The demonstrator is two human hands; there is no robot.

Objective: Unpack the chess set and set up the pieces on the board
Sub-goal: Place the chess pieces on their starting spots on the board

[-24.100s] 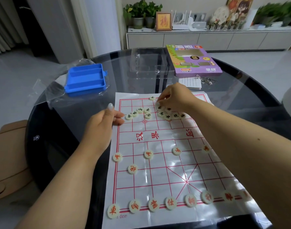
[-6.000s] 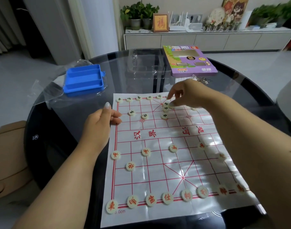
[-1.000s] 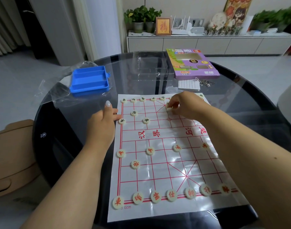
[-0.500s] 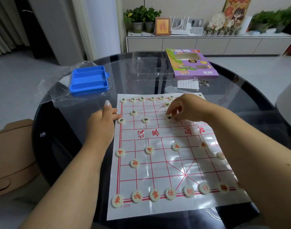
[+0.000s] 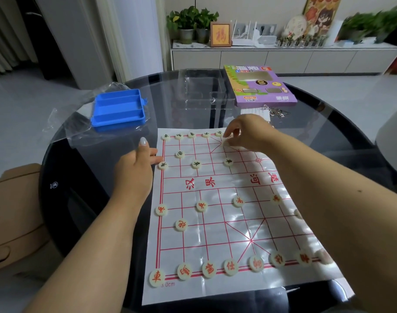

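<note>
A white chess board sheet with a red grid lies on the dark glass table. Red-lettered pieces line the near row, and more stand two and three rows further up. Black-lettered pieces line the left half of the far row. A few more black ones stand below them. My right hand hovers over the far middle of the board. Its fingertips pinch a pale piece, mostly hidden by the fingers. My left hand rests on the board's left edge, fingers spread and holding nothing.
A blue compartment tray sits on a clear plastic bag at the far left. A clear plastic lid, the purple box and metal rings lie beyond the board. A brown seat stands left of the table.
My right hand left a black piece on the middle point of the black soldier row, then moved up to the far middle of the board. My left hand stayed put.
</note>
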